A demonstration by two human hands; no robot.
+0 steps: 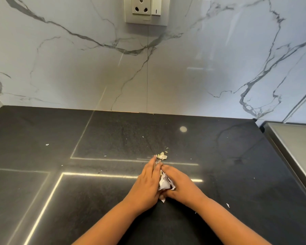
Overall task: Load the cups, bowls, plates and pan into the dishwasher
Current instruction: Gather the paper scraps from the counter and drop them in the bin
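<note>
Dishwasher, cups, bowls, plates and pan are all out of view from where the person stands; only a dark desk (pixel 42 191) and a white marbled wall (pixel 60 68) show. Both hands meet at the middle of the desk. The left hand (pixel 147 183) lies with fingers fairly straight, pressed against a crumpled scrap of paper (pixel 163 183), its grip loose rather than clenched. The right hand (pixel 181 184) cups the paper from the other side, fingers curled round it. Just beyond the fingertips sits a small heap of pale crumbs (pixel 162 155) (more flecks are scattered over the desk). A wall socket (pixel 147 9) sits high on the wall, and a steel edge (pixel 293 144) borders the desk at right.
</note>
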